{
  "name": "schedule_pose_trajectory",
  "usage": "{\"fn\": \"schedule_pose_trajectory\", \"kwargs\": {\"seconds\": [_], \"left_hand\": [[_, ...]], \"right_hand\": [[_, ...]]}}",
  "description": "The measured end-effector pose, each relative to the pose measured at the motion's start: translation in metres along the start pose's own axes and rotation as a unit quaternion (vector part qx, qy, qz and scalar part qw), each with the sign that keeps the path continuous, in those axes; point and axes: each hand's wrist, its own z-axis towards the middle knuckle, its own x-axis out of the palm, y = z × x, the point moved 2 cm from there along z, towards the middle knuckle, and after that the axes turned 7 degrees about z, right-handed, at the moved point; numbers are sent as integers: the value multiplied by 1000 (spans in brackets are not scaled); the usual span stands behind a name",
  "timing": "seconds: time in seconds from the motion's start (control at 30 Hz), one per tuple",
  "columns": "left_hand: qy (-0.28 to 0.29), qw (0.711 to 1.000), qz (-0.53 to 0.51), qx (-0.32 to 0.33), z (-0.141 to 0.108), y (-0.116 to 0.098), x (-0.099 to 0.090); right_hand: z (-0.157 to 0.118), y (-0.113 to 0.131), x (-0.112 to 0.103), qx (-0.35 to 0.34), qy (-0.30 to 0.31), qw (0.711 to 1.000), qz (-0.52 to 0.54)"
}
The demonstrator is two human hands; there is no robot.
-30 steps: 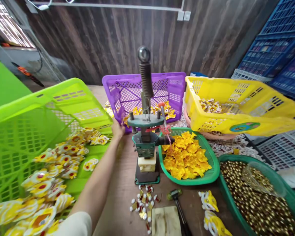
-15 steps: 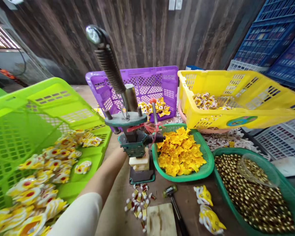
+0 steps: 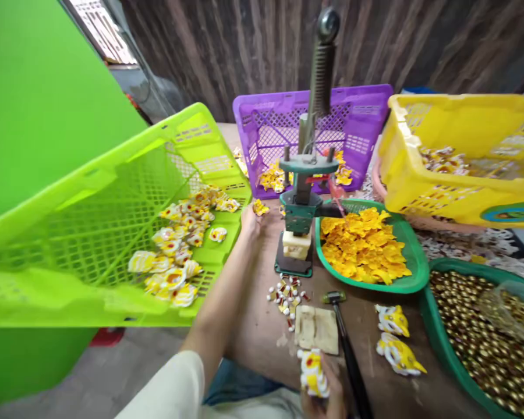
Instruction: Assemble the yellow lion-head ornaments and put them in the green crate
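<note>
My left hand (image 3: 250,224) reaches out between the green crate and the hand press (image 3: 303,203), closed on a small yellow plastic piece (image 3: 261,207). At the bottom, my right hand (image 3: 333,391) grips a white and yellow plastic toy part (image 3: 313,372) with a red spot. Just beyond that hand lies a pale square block (image 3: 317,329), with a hammer (image 3: 347,343) to its right. Small white-tipped pieces (image 3: 286,297) are scattered between the block and the press. Two yellow and white animal-shaped parts (image 3: 399,354) rest right of the hammer.
A lime green crate (image 3: 113,302) of similar parts tilts at left. Behind the press stands a purple crate (image 3: 371,122); a yellow crate (image 3: 441,198) is at right. Green baskets hold yellow pieces (image 3: 362,247) and gold beads (image 3: 467,326). A wooden wall (image 3: 262,52) closes the back.
The view has swung left. My left hand, hidden behind the press before, now shows left of it with a yellow piece. My right hand has come into view with a toy part.
</note>
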Motion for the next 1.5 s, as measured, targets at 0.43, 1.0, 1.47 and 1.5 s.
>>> {"fn": "schedule_pose_trajectory", "kwargs": {"seconds": [0.43,1.0,1.47,1.5], "left_hand": [[156,945,-106,-266,-201,13,-50],[296,931,-68,-201,-254,22,-45],[290,943,35,-161,-259,29,-45],[294,941,37,-162,-259,30,-46]], "right_hand": [[95,70,24,293,72,882,363],[73,92,5,-64,143,987,-29],[67,88,-2,-43,166,983,-68],[67,87,-4,-45,175,981,-66]]}}
